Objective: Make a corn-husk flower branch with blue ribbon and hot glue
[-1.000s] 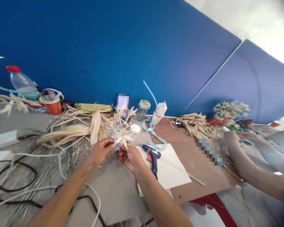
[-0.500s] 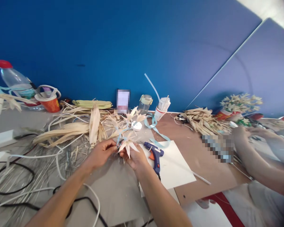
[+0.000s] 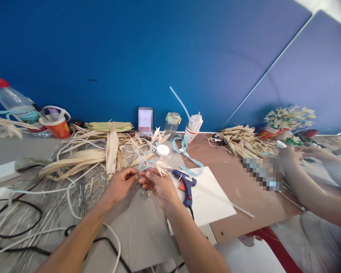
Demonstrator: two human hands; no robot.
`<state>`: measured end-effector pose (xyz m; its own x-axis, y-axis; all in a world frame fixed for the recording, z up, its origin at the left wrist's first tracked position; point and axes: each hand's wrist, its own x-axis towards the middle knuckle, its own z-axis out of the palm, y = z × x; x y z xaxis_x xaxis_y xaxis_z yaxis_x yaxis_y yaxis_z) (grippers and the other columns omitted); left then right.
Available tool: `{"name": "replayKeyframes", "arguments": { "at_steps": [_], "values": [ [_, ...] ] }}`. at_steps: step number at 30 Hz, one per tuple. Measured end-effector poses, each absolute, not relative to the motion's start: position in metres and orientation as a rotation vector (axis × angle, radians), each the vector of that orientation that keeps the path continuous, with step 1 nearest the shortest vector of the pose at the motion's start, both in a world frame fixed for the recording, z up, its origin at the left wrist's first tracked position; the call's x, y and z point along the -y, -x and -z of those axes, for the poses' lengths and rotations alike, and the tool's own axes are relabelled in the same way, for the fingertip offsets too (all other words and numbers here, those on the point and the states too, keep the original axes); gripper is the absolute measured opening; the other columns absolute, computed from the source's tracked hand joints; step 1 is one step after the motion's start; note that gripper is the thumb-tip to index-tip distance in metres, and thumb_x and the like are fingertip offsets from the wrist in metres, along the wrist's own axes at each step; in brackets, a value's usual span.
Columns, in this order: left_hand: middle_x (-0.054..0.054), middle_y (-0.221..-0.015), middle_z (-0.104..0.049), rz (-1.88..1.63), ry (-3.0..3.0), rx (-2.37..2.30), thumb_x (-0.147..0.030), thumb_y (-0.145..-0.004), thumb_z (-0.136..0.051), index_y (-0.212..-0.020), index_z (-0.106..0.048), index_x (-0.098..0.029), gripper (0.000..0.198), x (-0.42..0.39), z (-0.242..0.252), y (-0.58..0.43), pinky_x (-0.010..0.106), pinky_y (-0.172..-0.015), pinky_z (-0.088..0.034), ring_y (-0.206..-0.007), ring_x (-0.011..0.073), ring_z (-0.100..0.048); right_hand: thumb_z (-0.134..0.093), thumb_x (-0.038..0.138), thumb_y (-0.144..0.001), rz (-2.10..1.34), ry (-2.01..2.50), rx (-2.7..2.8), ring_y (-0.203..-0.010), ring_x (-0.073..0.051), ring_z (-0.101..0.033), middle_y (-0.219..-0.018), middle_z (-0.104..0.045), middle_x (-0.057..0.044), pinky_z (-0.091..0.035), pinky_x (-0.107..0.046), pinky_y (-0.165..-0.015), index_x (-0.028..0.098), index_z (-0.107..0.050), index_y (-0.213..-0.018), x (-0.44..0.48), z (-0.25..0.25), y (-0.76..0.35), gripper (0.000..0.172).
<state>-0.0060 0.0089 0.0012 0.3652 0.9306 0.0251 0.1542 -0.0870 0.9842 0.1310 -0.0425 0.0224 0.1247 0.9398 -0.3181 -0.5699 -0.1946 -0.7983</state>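
Observation:
In the middle of the table my left hand (image 3: 121, 185) and my right hand (image 3: 161, 186) meet with fingertips pinched together. Both are closed on a branch of corn-husk flowers (image 3: 162, 167) whose stems (image 3: 141, 163) are wrapped in light blue. One pale flower leans to the right just above my right fingers; others reach up behind the hands. The lower stem is hidden by my fingers. Right of my right hand lies a dark blue glue gun (image 3: 188, 183) on white paper (image 3: 213, 201). A light blue ribbon (image 3: 198, 169) curls behind it.
Dry corn husks (image 3: 82, 158) pile up at the left, with cables (image 3: 113, 235) and thin wires nearby. A bottle (image 3: 14, 100), an orange cup (image 3: 58, 127), a phone (image 3: 145, 119), a jar (image 3: 172, 125) and a white cup (image 3: 191, 133) line the wall. Another person's arms (image 3: 309, 182) are at right.
The flower nearest my right hand has turned from facing me, over the fingers, to leaning away to the right. My hands stay close together on the stem.

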Motion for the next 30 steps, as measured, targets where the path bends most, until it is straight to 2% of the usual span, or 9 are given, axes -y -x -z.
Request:
{"name": "replayKeyframes", "arguments": {
  "at_steps": [3,5,7,9,11,16,22,26,30],
  "values": [
    [-0.003,-0.059,-0.056,-0.951,-1.377,-1.036,-0.032,-0.067,-0.068,-0.066,-0.061,-0.017,0.017,-0.011,-0.002,0.009,0.024,-0.058,-0.038,-0.059,0.0126,-0.05,-0.067,0.023,-0.062,-1.423,1.102,0.592,-0.045,-0.008,-0.052,-0.054,-0.061,0.002,-0.039,-0.019,-0.045,0.014,-0.066,-0.073,0.046,-0.022,-0.13,0.014],
    [-0.002,-0.066,-0.06,-0.946,-1.281,-0.999,-0.031,-0.066,-0.069,-0.074,-0.062,-0.016,0.018,-0.011,-0.005,0.011,0.025,-0.061,-0.04,-0.063,0.0134,-0.053,-0.066,0.023,-0.063,-1.361,1.177,0.647,-0.044,-0.007,-0.047,-0.047,-0.054,0.005,-0.035,-0.019,-0.046,0.014,-0.066,-0.07,0.046,-0.02,-0.129,0.011],
    [0.0,-0.074,-0.064,-0.898,-1.236,-0.938,-0.03,-0.067,-0.07,-0.081,-0.064,-0.016,0.021,-0.01,-0.008,0.011,0.026,-0.066,-0.042,-0.068,0.0148,-0.056,-0.066,0.023,-0.062,-1.358,1.16,0.649,-0.046,-0.007,-0.045,-0.051,-0.054,0.005,-0.033,-0.019,-0.046,0.015,-0.065,-0.069,0.044,-0.018,-0.127,0.011],
    [0.001,-0.075,-0.065,-0.838,-1.25,-0.89,-0.031,-0.067,-0.07,-0.081,-0.063,-0.016,0.021,-0.008,-0.01,0.011,0.028,-0.069,-0.043,-0.071,0.0159,-0.057,-0.068,0.022,-0.058,-1.399,1.075,0.621,-0.046,-0.006,-0.042,-0.052,-0.053,0.006,-0.031,-0.019,-0.046,0.016,-0.063,-0.068,0.04,-0.015,-0.125,0.012],
    [0.002,-0.073,-0.065,-0.807,-1.292,-0.867,-0.032,-0.067,-0.07,-0.08,-0.063,-0.016,0.022,-0.007,-0.011,0.009,0.029,-0.07,-0.044,-0.07,0.0162,-0.058,-0.068,0.02,-0.055,-1.417,1.012,0.579,-0.044,-0.006,-0.04,-0.05,-0.051,0.007,-0.029,-0.019,-0.045,0.016,-0.06,-0.064,0.035,-0.012,-0.123,0.012],
    [-0.001,-0.071,-0.061,-0.892,-1.348,-0.831,-0.031,-0.067,-0.072,-0.096,-0.057,-0.019,0.035,-0.005,-0.008,0.005,0.027,-0.067,-0.045,-0.067,0.0142,-0.057,-0.064,0.02,-0.055,-1.372,1.041,0.466,-0.041,-0.007,-0.041,-0.043,-0.049,0.006,-0.031,-0.02,-0.044,0.018,-0.053,-0.054,0.028,-0.007,-0.118,0.011],
    [-0.001,-0.07,-0.06,-0.819,-1.333,-0.808,-0.032,-0.063,-0.074,-0.076,-0.057,-0.019,0.024,0.0,-0.013,0.002,0.027,-0.063,-0.045,-0.066,0.0146,-0.055,-0.063,0.022,-0.057,-1.258,1.065,0.504,-0.038,-0.007,-0.035,-0.041,-0.041,0.009,-0.027,-0.019,-0.039,0.02,-0.044,-0.053,0.028,-0.005,-0.11,0.02],
    [0.002,-0.075,-0.063,-0.776,-1.391,-0.794,-0.029,-0.065,-0.071,-0.078,-0.062,-0.02,0.018,0.002,-0.02,0.005,0.027,-0.066,-0.045,-0.069,0.0165,-0.056,-0.06,0.021,-0.057,-1.186,1.138,0.476,-0.038,-0.007,-0.035,-0.042,-0.04,0.01,-0.027,-0.019,-0.039,0.02,-0.045,-0.059,0.028,-0.001,-0.106,0.015],
    [0.003,-0.081,-0.065,-0.747,-1.389,-0.769,-0.031,-0.067,-0.07,-0.083,-0.064,-0.02,0.021,0.004,-0.024,0.007,0.028,-0.065,-0.045,-0.071,0.0178,-0.059,-0.06,0.023,-0.058,-1.137,1.175,0.499,-0.042,-0.007,-0.038,-0.044,-0.042,0.01,-0.029,-0.02,-0.041,0.02,-0.046,-0.062,0.028,0.004,-0.108,0.014]
  ]
}}
